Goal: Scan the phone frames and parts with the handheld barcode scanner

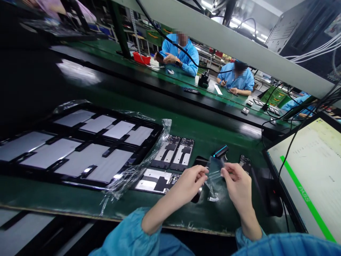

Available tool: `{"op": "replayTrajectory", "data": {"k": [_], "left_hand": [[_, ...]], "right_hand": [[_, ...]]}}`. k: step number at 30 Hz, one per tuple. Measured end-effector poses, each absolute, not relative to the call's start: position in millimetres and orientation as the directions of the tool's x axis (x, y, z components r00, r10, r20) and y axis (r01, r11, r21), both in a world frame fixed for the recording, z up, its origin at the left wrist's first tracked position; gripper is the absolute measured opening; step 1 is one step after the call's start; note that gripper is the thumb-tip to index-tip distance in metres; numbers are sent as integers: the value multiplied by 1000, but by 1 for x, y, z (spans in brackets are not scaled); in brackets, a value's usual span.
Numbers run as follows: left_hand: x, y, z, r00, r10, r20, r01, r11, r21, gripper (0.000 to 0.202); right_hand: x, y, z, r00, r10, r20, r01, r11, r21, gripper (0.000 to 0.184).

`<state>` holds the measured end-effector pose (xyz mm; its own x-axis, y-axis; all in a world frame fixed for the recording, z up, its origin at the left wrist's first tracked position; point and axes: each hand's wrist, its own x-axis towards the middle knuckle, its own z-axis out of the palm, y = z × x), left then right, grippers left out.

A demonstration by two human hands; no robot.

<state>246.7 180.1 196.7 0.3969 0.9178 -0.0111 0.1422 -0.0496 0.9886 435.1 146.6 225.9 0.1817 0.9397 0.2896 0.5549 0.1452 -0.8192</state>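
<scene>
A thin sheet of clear plastic film (215, 171) hangs between my two hands above the green bench. My left hand (189, 180) pinches its left edge between thumb and fingers. On the opposite edge, my right hand (238, 183) is closed in a similar pinch. Below the left fingers lies a dark phone (196, 197), partly hidden by that hand. An opened phone (152, 181) with bare inner parts lies beside my left wrist, and two more opened phones (182, 153) lie side by side beyond it. A small white label (213, 199) shows beneath the film.
A black tray (145, 160) of grey flat panels, edged with loose plastic wrap (125, 181), fills the left. A handheld scanner (220, 153) sits beyond my hands. A mouse (274, 201) and a monitor (311, 170) stand right. Co-workers in blue sit across the bench.
</scene>
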Motion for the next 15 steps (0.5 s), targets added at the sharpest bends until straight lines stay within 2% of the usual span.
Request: {"op": "replayTrajectory", "data": {"k": [3, 5, 7, 9, 12, 15], "left_hand": [[251, 182, 190, 327, 940, -97, -32, 113, 993, 19], [256, 178, 180, 222, 967, -125, -120, 154, 981, 24], [256, 172, 170, 154, 983, -99, -55, 108, 993, 24], [248, 166, 164, 163, 986, -41, 81, 28, 996, 21], [225, 163, 166, 251, 968, -24, 160, -17, 987, 18], [207, 167, 171, 371, 923, -103, 140, 54, 989, 24]], "right_hand": [[422, 153, 219, 202, 961, 192, 427, 90, -900, 17], [413, 156, 213, 222, 962, 161, 362, 72, -929, 16], [407, 159, 207, 238, 959, 153, 328, 69, -942, 16], [404, 161, 204, 243, 960, 139, 309, 59, -949, 17], [401, 164, 202, 227, 970, 89, 277, 23, -961, 18], [398, 170, 204, 181, 982, 52, 255, 4, -967, 21]]}}
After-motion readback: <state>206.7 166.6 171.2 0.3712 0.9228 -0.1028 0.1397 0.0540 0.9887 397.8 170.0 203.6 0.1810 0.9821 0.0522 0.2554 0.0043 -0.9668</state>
